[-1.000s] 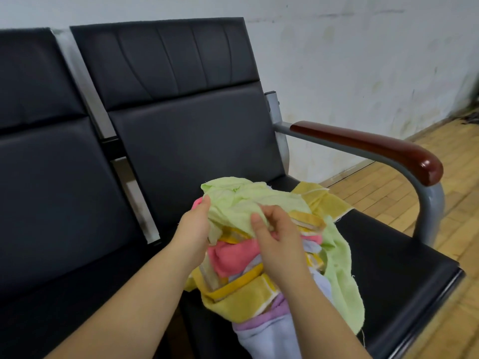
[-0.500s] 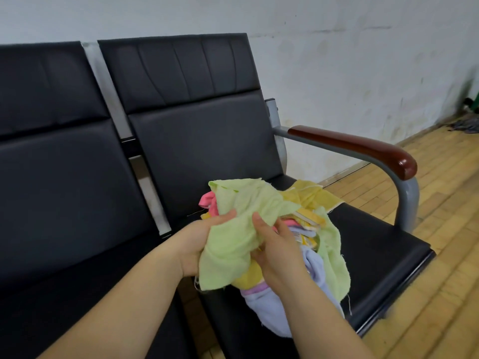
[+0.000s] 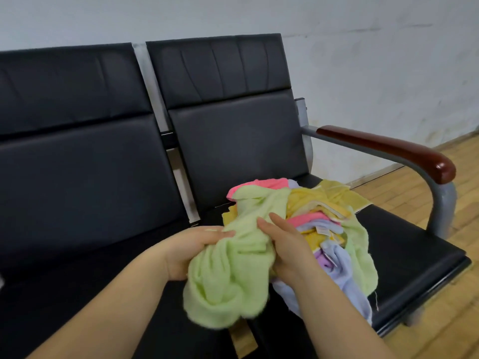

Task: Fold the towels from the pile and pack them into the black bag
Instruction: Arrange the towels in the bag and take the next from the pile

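Green towel (image 3: pixel 228 275), two hands gripping, left hand (image 3: pixel 191 251), right hand (image 3: pixel 287 247)

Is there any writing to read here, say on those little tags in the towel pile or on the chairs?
No text can be read.
Small white tag among the towels in the pile: too small and blurred to read.
Second tag on the purple towel: also blurred.
Black chairs, wooden armrest and wall: no lettering visible.
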Motion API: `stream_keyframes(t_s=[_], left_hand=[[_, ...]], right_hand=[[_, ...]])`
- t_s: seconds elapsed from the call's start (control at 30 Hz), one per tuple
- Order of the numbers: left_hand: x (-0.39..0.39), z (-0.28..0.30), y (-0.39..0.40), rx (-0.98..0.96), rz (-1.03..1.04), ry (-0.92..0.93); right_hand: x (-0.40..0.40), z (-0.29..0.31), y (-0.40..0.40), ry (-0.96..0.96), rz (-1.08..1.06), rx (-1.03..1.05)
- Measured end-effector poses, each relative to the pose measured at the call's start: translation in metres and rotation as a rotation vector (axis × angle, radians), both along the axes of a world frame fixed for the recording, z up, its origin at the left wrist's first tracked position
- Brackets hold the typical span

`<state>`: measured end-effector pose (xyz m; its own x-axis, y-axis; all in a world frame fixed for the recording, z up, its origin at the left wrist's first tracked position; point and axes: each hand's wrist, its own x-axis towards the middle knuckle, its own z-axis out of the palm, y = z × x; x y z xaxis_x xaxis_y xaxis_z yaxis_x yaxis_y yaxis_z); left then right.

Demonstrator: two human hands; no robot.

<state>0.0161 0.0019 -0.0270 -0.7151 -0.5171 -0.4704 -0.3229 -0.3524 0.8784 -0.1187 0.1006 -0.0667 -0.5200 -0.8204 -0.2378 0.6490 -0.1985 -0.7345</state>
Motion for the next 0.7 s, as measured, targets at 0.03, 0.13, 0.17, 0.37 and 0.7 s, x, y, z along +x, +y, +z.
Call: stream_keyframes(t_s=[0.03, 0.13, 0.17, 0.37, 0.7], left_hand=[[0.003, -0.002, -0.001, 0.003, 0.001, -0.03], [0.011, -0.009, -0.014, 0.05, 0.166, -0.073], [0.013, -0.009, -0.015, 0.076, 0.186, -0.085], [0.043, -0.016, -0.011, -0.083, 0.271, 0.016], [0.209, -0.059, 0.013, -0.286, 0.275, -0.238]], right_hand=[[0.001, -0.001, -0.003, 0.005, 0.026, 0.0], [0.02, 0.004, -0.004, 0.094, 0.216, -0.035], [0.028, 0.004, -0.003, 0.131, 0.311, -0.047], [0.064, -0.011, -0.01, 0.47, 0.309, 0.169], [0.137, -0.053, -0.03, 1.052, 0.687, 0.545]])
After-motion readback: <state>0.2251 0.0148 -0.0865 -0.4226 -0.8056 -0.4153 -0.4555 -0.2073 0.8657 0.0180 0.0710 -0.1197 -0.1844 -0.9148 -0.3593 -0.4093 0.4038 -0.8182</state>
